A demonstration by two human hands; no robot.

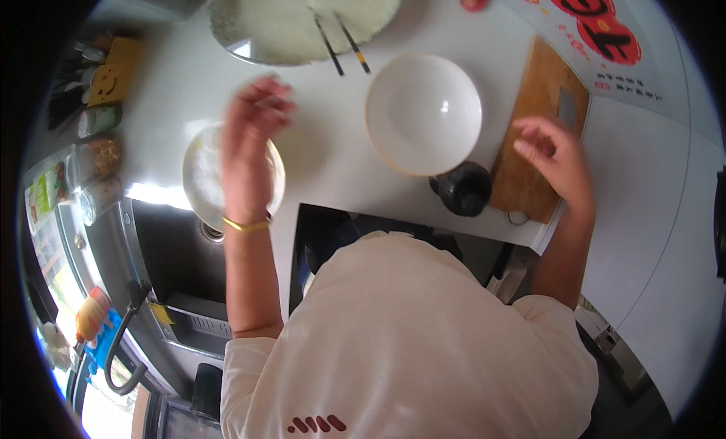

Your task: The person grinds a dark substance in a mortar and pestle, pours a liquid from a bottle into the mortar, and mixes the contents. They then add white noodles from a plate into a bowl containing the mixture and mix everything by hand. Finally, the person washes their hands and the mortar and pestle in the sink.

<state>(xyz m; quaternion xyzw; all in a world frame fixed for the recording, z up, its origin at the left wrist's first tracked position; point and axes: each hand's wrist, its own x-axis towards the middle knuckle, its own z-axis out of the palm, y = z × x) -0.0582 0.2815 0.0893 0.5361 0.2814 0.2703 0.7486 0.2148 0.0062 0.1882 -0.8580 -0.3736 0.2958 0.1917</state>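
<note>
My left hand (261, 118), blurred and with curled fingers, hovers over the far side of a shallow bowl (194, 181) with whitish contents. Whether it pinches something small is unclear. A gold-coloured bangle (245, 226) circles that wrist. On the right, my right hand (553, 152) has loosely bent fingers with nothing seen in them, above or against a wooden cutting board (524, 172). Between my hands sits a large white bowl (422, 115), nothing visible in it. A dark rounded vessel (466, 189) stands by its near rim.
At the back, a wide basin (306, 19) holds pale matter, with dark chopsticks (351, 42) over its rim. Jars (102, 158) and a yellow utensil holder (116, 73) line the left. Near left are a sink (176, 252) and its faucet (116, 348). The counter's front edge has a recess.
</note>
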